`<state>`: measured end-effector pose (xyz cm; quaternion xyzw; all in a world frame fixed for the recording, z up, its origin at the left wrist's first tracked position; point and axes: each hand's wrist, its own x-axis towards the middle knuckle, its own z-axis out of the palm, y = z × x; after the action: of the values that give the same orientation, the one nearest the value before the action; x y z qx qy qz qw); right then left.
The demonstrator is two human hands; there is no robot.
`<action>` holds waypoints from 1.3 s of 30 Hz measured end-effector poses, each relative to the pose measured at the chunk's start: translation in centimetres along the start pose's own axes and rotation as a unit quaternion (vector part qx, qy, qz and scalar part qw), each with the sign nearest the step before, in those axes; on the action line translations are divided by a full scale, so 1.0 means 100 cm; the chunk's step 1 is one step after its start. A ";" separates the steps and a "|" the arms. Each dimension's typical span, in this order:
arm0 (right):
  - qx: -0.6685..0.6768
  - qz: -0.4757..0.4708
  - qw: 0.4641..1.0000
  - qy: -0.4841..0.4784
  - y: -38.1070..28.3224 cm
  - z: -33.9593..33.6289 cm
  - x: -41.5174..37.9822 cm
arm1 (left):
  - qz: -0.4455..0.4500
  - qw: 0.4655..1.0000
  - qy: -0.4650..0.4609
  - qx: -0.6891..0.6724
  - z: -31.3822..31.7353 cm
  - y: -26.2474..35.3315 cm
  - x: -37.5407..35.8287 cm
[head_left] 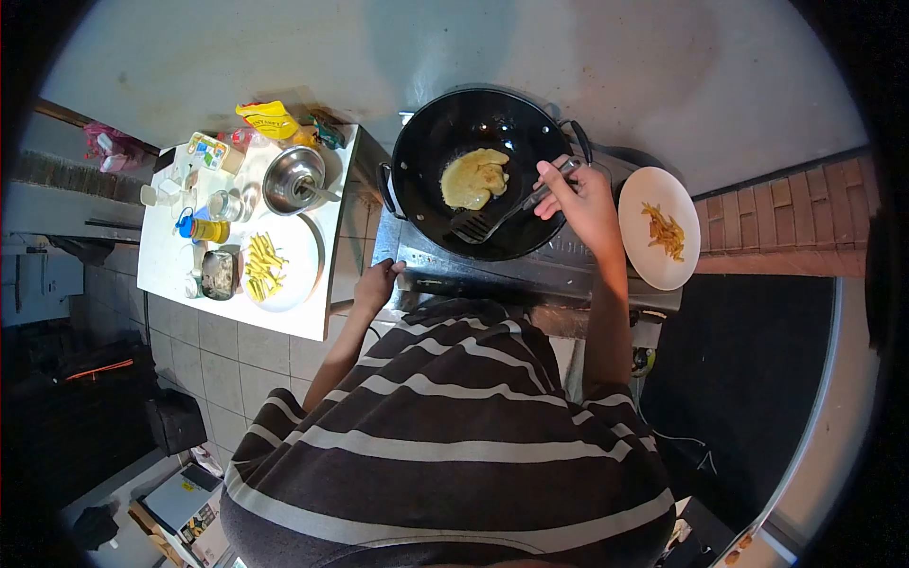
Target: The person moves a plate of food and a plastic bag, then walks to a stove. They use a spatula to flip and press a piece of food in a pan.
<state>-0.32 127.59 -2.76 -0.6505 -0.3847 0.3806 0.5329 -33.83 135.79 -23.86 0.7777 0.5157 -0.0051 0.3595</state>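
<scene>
My right hand (579, 201) is closed around the handle of a black slotted spatula (476, 225). The spatula's head rests low in a black wok (426, 128), near its front wall. Left of the hand, a flat, pale-yellow piece of food like a coated cutlet (473, 180) lies in the wok, touching neither hand. At the front left edge of the metal stove (473, 275), my left hand (379, 284) has its fingers curled in. Whatever it grips, if anything, is too small to make out.
A white oval plate (636, 256) with fried strips (663, 230) stands right of the wok. On the white table (161, 270) at left are a plate of raw strips (263, 267), a steel bowl (294, 180), an oil bottle (210, 230), jars and a yellow packet (267, 120).
</scene>
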 end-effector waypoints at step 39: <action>-0.024 -0.030 0.998 0.058 -0.008 -0.005 -0.008 | 0.002 1.000 0.000 0.006 0.002 -0.004 0.003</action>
<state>-0.31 126.77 -1.80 -0.6724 -0.3816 0.3169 0.5494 -33.95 136.01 -24.38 0.7807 0.5142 -0.0071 0.3551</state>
